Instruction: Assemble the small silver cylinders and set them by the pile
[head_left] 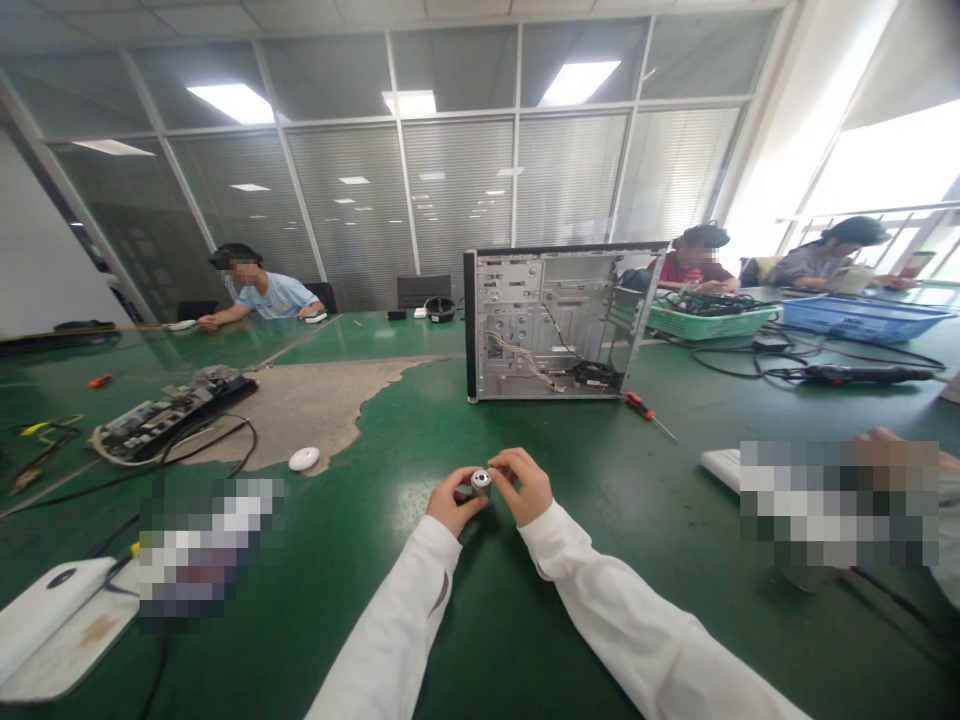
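Between my two hands, just above the green tabletop, is a small silver metal cylinder [481, 482] with a dark hole in its end face. My left hand [450, 502] grips it from the left, thumb in front and fingers curled around behind. From the right, my right hand [529, 488] has its thumb and bent fingers closed at the cylinder's upper edge. A bit of red shows by the fingers, too small to make out. Beyond my hands stands an open computer case [555, 320], its inside facing me. An orange-handled screwdriver [641, 405] lies by its right corner.
Torn covering bares a patch of table [300, 400] at left, near a circuit assembly [180, 405] with cables and a white round lid [304, 459]. Green [705, 322] and blue baskets [862, 318] stand at right. Co-workers sit around; one's hand [892, 460] is nearby at right.
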